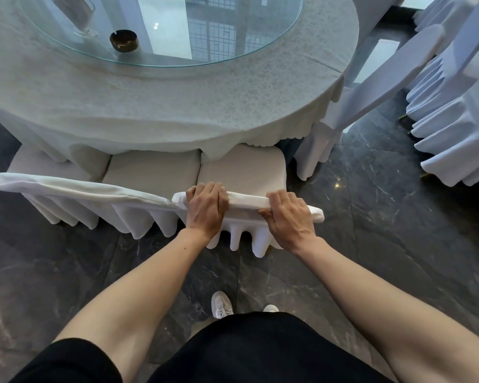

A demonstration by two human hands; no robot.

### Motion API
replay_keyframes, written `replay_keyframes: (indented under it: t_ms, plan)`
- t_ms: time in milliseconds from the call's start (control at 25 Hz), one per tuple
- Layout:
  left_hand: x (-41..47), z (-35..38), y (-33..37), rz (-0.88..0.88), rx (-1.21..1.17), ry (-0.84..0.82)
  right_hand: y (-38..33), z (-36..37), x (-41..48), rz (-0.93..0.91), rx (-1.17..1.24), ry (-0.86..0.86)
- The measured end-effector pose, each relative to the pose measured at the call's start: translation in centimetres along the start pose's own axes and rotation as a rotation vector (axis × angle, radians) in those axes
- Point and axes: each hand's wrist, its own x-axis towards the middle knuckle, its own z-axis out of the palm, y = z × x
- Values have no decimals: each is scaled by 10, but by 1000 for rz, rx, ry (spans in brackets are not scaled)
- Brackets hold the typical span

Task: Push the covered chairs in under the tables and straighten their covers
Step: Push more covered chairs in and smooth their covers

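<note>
Your left hand (pixel 207 208) and right hand (pixel 287 218) both clamped over the top rail of the white covered chair (pixel 244 172), fingers curled around it, chair seat tucked partly beneath the round table (pixel 150 106), neighbouring chairs (pixel 100 175) alongside at left.

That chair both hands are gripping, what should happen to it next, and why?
Probably a short push forward. Both the left hand and right hand grip the chair back, but much of its seat shows outside the tablecloth edge, so it likely needs to go further under.
</note>
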Motion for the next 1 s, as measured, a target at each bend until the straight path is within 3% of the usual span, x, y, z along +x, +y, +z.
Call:
replay_keyframes:
  t_ms: [240, 520, 1000]
  plan:
    - [-4, -3, 9, 42, 39, -99, 5, -16, -7, -24, 103, -106]
    - [1, -8, 75, 211, 23, -73, 51, -45, -28, -70, 144, -15]
    - [0, 89, 324, 364, 1, -73, 283, -129, -117, 23, 180, 161]
